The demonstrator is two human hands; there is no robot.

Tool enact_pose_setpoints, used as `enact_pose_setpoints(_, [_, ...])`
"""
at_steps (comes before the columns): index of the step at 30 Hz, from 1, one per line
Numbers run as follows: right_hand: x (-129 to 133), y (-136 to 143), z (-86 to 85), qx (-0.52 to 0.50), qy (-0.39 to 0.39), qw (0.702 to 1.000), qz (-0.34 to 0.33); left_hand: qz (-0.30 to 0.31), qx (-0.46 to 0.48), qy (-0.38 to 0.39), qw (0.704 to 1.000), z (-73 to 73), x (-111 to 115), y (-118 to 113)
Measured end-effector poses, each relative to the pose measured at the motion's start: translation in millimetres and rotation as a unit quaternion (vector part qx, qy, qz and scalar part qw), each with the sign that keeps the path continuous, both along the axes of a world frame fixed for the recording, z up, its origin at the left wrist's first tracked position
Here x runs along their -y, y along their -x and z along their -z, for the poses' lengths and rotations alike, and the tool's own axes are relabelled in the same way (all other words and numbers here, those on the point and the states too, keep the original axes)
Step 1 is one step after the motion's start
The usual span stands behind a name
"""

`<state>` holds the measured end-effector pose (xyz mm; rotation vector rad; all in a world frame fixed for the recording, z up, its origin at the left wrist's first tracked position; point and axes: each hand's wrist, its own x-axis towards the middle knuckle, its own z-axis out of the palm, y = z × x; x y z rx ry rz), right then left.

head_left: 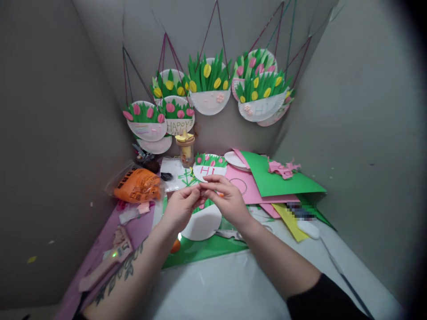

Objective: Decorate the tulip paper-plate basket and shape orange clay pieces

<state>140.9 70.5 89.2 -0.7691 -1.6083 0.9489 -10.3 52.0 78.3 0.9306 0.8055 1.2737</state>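
My left hand (182,205) and my right hand (229,200) meet at the fingertips above the middle of the table. Both are pinched closed, and whatever small thing lies between the fingers is hidden. Just below them rests a cut white paper plate (202,226) with pink flowers and green paper leaves, partly covered by my hands. It lies on a green cutting mat (207,252). Scissors (227,233) lie beside the plate, partly under my right forearm. Behind my hands is a finished-looking plate pocket marked "HI" (216,171).
Left are an orange plastic bag (136,186) and a pink glue-gun-like tool (105,264) with a green light. A lidded cup (187,153) stands behind. On the right, a green sheet (283,182) carries pink scraps (283,169). Several plate baskets (210,102) hang by strings above.
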Motion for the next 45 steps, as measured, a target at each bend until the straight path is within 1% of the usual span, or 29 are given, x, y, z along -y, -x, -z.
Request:
enact_pose_setpoints(3, [2, 3, 0.9, -0.012, 0.003, 1.000, 0.022, 0.019, -0.040, -0.023, 0.999, -0.8, 2, -1])
enact_pose_setpoints(4, [2, 4, 2.3, -0.031, 0.023, 0.999, 0.016, 0.015, -0.045, -0.025, 0.999, -1.2, 3, -2])
enact_pose_setpoints(6, [-2, 7, 6.0, -0.106, 0.094, 0.990, -0.019, -0.018, -0.031, -0.028, 0.999, -2.2, 3, -4])
enact_pose_setpoints(7, [-5, 8, 7.8, -0.159, 0.145, 0.975, -0.049, -0.040, -0.014, -0.031, 0.999, -2.9, 3, -5])
enact_pose_setpoints(8, [-9, 8, 9.0, -0.214, 0.201, 0.952, -0.085, -0.062, 0.005, -0.034, 0.997, -3.9, 3, -5])
enact_pose_setpoints(10, [-15, 7, 9.5, -0.305, 0.306, 0.888, -0.157, -0.097, 0.041, -0.042, 0.994, -6.6, 2, -4])
enact_pose_setpoints(12, [-20, 4, 7.5, -0.359, 0.377, 0.828, -0.207, -0.110, 0.061, -0.048, 0.991, -9.8, 1, -2])
enact_pose_setpoints(13, [-22, 3, 6.2, -0.377, 0.396, 0.808, -0.218, -0.107, 0.064, -0.046, 0.991, -11.4, 0, -1])
enact_pose_setpoints(15, [-24, 1, 4.1, -0.404, 0.412, 0.785, -0.225, -0.098, 0.069, -0.032, 0.992, -14.3, 0, 0])
enact_pose_setpoints(17, [-24, -1, 3.6, -0.419, 0.417, 0.774, -0.227, -0.096, 0.083, -0.015, 0.992, -16.6, 1, 0])
enact_pose_setpoints(19, [-24, -2, 4.1, -0.424, 0.414, 0.772, -0.230, -0.109, 0.107, -0.016, 0.988, -17.9, 1, 0])
enact_pose_setpoints(22, [-24, -3, 4.2, -0.416, 0.393, 0.786, -0.232, -0.130, 0.110, -0.018, 0.985, -17.4, 2, 0])
enact_pose_setpoints(26, [-22, -4, 1.7, -0.382, 0.352, 0.823, -0.230, -0.117, 0.071, 0.000, 0.991, -14.0, 1, 2])
enact_pose_setpoints(28, [-21, -5, 0.8, -0.356, 0.328, 0.846, -0.223, -0.113, 0.064, -0.003, 0.992, -13.1, 1, 2])
enact_pose_setpoints(30, [-21, -6, 0.8, -0.335, 0.308, 0.864, -0.217, -0.112, 0.055, -0.009, 0.992, -13.6, 3, 0])
enact_pose_setpoints(33, [-21, -6, 2.1, -0.333, 0.300, 0.867, -0.219, -0.099, 0.032, -0.018, 0.994, -15.8, 7, -4])
enact_pose_setpoints(37, [-22, -5, 3.3, -0.345, 0.308, 0.860, -0.214, -0.051, 0.014, -0.034, 0.998, -14.6, 9, -10])
enact_pose_setpoints(39, [-20, -3, 2.9, -0.335, 0.306, 0.868, -0.204, -0.053, -0.024, -0.041, 0.997, -12.7, 10, -11])
enact_pose_setpoints(42, [-16, 1, 1.3, -0.305, 0.284, 0.887, -0.200, -0.082, -0.103, -0.055, 0.990, -11.8, 15, -11])
enact_pose_setpoints(43, [-14, 2, 0.9, -0.296, 0.278, 0.891, -0.201, -0.098, -0.125, -0.070, 0.985, -11.9, 18, -11])
enact_pose_setpoints(45, [-10, 7, 1.3, -0.290, 0.276, 0.893, -0.203, -0.132, -0.174, -0.130, 0.967, -11.6, 22, -12])
